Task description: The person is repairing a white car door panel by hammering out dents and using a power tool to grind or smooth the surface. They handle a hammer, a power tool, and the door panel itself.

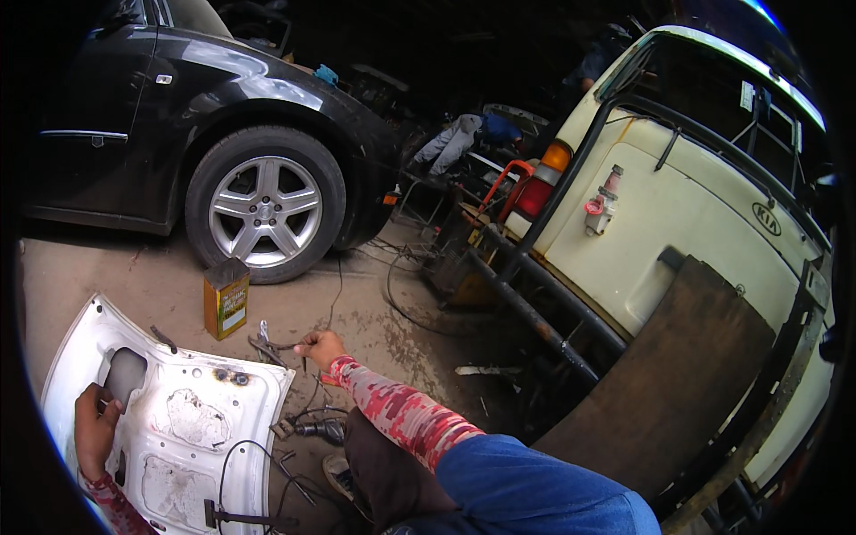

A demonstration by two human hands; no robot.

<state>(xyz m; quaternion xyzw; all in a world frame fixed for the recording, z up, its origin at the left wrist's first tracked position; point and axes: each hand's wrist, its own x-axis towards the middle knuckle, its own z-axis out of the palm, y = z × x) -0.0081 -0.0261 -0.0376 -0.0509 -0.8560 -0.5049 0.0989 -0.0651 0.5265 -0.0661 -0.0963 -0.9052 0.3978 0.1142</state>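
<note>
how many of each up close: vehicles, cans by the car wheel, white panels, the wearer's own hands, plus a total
Vehicles: 2 (black car, cream vehicle)
Cans: 1 (yellow can)
White panels: 1 (white panel)
Hands: 2 (left hand, right hand)
Total: 6

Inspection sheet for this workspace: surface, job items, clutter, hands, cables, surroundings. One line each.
Surface: floor, stained with dark patches.
Job items: white panel with cutout and dark spots; metal tool beyond its right corner.
Clutter: upright can; dark power tool beside the panel.
Hands: left hand at the panel's left side; right hand by the metal tool, grip unclear.
Cables: black cable looping over the panel.
Surroundings: black car ahead-left; white vehicle right.
</note>
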